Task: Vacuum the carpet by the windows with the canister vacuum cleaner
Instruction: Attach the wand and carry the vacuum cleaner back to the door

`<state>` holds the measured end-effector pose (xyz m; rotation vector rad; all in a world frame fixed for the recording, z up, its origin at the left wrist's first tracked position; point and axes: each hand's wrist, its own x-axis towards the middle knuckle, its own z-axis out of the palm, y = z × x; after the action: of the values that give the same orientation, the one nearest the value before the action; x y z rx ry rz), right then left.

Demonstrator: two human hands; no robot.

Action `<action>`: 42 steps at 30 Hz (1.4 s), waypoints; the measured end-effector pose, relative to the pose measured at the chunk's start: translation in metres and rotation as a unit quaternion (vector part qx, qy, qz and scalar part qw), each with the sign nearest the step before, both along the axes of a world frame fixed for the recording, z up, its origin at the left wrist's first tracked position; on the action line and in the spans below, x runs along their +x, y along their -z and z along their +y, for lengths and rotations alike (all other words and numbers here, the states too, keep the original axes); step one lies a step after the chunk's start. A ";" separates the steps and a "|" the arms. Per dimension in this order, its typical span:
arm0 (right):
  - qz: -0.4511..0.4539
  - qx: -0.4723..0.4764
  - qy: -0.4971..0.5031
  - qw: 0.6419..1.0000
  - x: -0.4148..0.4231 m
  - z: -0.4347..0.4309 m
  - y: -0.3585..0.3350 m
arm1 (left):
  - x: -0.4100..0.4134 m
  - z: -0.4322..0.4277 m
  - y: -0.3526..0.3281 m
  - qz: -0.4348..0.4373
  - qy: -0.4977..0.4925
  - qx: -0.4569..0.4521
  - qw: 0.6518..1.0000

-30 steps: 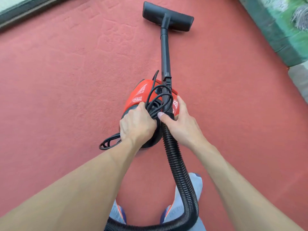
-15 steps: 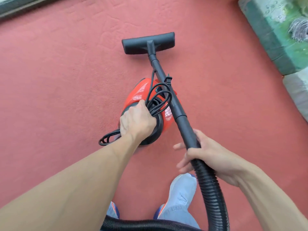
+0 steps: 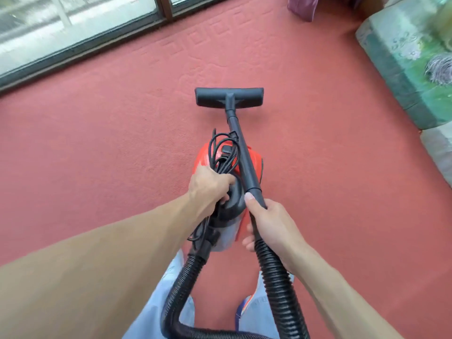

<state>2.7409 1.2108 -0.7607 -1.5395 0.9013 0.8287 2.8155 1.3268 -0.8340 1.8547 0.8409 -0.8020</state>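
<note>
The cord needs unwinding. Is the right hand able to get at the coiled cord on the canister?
Probably not as is: the right hand grips the wand, which also lies between it and the cord.

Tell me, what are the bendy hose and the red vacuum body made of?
Hose: looks like flexible black plastic, matte, ribbed in rings and bent into a loop. Vacuum body: probably hard plastic, glossy red, with bright reflections on its shell.

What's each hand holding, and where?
Left hand grips the red canister vacuum on top, with coiled black cord; right hand grips the black plastic wand at its hose end.
</note>
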 end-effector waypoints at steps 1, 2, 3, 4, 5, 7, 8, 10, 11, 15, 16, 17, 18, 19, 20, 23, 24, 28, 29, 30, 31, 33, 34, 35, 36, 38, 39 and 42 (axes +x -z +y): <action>0.000 -0.001 -0.022 1.000 -0.002 0.002 -0.011 | -0.004 0.003 -0.012 0.004 -0.041 -0.010 0.999; -0.006 -0.011 -0.056 0.998 -0.002 0.005 -0.023 | -0.007 0.007 -0.024 0.009 -0.073 -0.013 0.997; -0.016 -0.028 -0.102 0.994 0.000 0.006 -0.038 | -0.008 0.013 -0.038 0.013 -0.097 -0.013 0.995; -0.030 -0.042 -0.142 0.989 0.000 0.006 -0.055 | -0.007 0.019 -0.055 0.014 -0.118 -0.019 0.993; -0.042 -0.053 -0.178 0.982 -0.001 0.006 -0.075 | -0.005 0.026 -0.072 0.014 -0.142 -0.033 0.989; -0.073 -0.077 -0.261 0.960 0.005 0.009 -0.124 | 0.000 0.049 -0.118 0.011 -0.212 -0.077 0.974; -0.085 -0.090 -0.297 0.947 0.005 0.007 -0.142 | 0.000 0.054 -0.136 0.014 -0.252 -0.101 0.962; -0.106 -0.100 -0.360 0.922 0.002 0.001 -0.180 | -0.008 0.061 -0.176 0.040 -0.342 -0.147 0.927; -0.123 -0.109 -0.392 0.905 0.005 0.002 -0.203 | -0.011 0.068 -0.201 0.047 -0.388 -0.178 0.903; -0.173 -0.171 -0.542 0.804 0.024 0.020 -0.314 | -0.026 0.086 -0.305 0.048 -0.527 -0.293 0.796; -0.164 -0.189 -0.582 0.774 0.031 0.029 -0.340 | -0.030 0.089 -0.329 0.045 -0.552 -0.300 0.777; -0.150 -0.208 -0.615 0.746 0.037 0.038 -0.364 | -0.034 0.094 -0.351 0.038 -0.577 -0.299 0.759; -0.138 -0.230 -0.640 0.720 0.044 0.047 -0.386 | -0.037 0.099 -0.372 0.026 -0.603 -0.301 0.738; -0.143 -0.248 -0.659 0.695 0.051 0.056 -0.403 | -0.043 0.105 -0.389 0.010 -0.626 -0.306 0.717; -0.144 -0.266 -0.677 0.670 0.058 0.065 -0.416 | -0.050 0.110 -0.405 -0.006 -0.644 -0.315 0.697; -0.177 -0.309 -0.730 0.584 0.060 0.096 -0.447 | -0.081 0.128 -0.443 -0.040 -0.685 -0.335 0.645; -0.204 -0.322 -0.745 0.547 0.052 0.106 -0.454 | -0.094 0.133 -0.454 -0.047 -0.702 -0.337 0.625; -0.375 -0.339 -0.750 0.426 0.002 0.142 -0.479 | -0.148 0.143 -0.487 -0.080 -0.769 -0.349 0.530; -0.404 -0.325 -0.747 0.416 -0.011 0.149 -0.485 | -0.162 0.142 -0.496 -0.083 -0.781 -0.350 0.511; -0.422 -0.309 -0.748 0.408 -0.022 0.156 -0.491 | -0.177 0.140 -0.506 -0.087 -0.790 -0.352 0.494; -0.435 -0.291 -0.756 0.392 -0.034 0.162 -0.496 | -0.193 0.138 -0.516 -0.094 -0.798 -0.358 0.476; -0.457 -0.248 -0.780 0.347 -0.056 0.174 -0.506 | -0.226 0.138 -0.538 -0.104 -0.818 -0.359 0.438; -0.469 -0.224 -0.792 0.321 -0.068 0.181 -0.512 | -0.244 0.138 -0.548 -0.109 -0.827 -0.358 0.419; -0.482 -0.202 -0.799 0.296 -0.080 0.188 -0.517 | -0.263 0.140 -0.558 -0.113 -0.841 -0.351 0.397; -0.497 -0.183 -0.804 0.270 -0.093 0.197 -0.522 | -0.282 0.140 -0.569 -0.113 -0.853 -0.343 0.377; -0.513 -0.149 -0.816 0.219 -0.124 0.219 -0.533 | -0.322 0.145 -0.578 -0.120 -0.884 -0.319 0.320; -0.519 -0.134 -0.821 0.197 -0.140 0.231 -0.538 | -0.341 0.151 -0.580 -0.121 -0.895 -0.316 0.292; -0.541 -0.091 -0.827 0.124 -0.190 0.272 -0.550 | -0.393 0.170 -0.588 -0.165 -0.913 -0.308 0.210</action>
<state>2.5513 1.4830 -0.2105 -2.0992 -2.5043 0.3781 2.4222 1.4972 -0.2463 -0.5416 1.3097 0.8286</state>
